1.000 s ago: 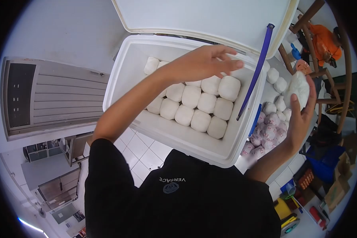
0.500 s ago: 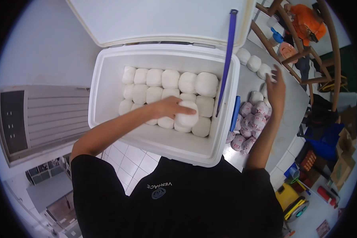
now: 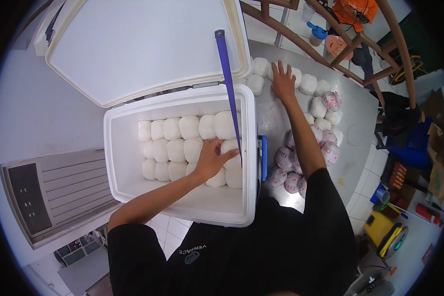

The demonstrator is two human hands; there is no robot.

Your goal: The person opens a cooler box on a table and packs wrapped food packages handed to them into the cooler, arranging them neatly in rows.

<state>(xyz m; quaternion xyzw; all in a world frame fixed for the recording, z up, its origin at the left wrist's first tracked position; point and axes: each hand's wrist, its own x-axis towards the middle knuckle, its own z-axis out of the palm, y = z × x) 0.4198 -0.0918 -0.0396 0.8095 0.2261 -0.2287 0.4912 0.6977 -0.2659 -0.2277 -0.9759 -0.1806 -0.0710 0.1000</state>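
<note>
Rows of smooth, white, rounded balls (image 3: 174,150) fill much of an open white cooler box (image 3: 133,196). Inside it, toward the right end, my left hand (image 3: 213,159) has its fingers and thumb around a white ball (image 3: 230,146) in the middle row. My right hand (image 3: 283,84) reaches out over the metal table (image 3: 352,165), fingers spread, at a row of similar white balls (image 3: 308,84). Whether its fingertips touch a ball I cannot tell. What the balls are made of does not show.
Balls in red-printed wrapping (image 3: 283,158) are piled right of the cooler. The raised lid (image 3: 148,47) is joined by a purple strap (image 3: 226,74). Beyond the table are a wooden railing (image 3: 301,42) and a person in orange (image 3: 355,12). A yellow machine (image 3: 380,229) stands right.
My left hand has lowered the white ball among the others in the cooler. My right hand has moved left and farther over the table's white balls. The view has shifted right.
</note>
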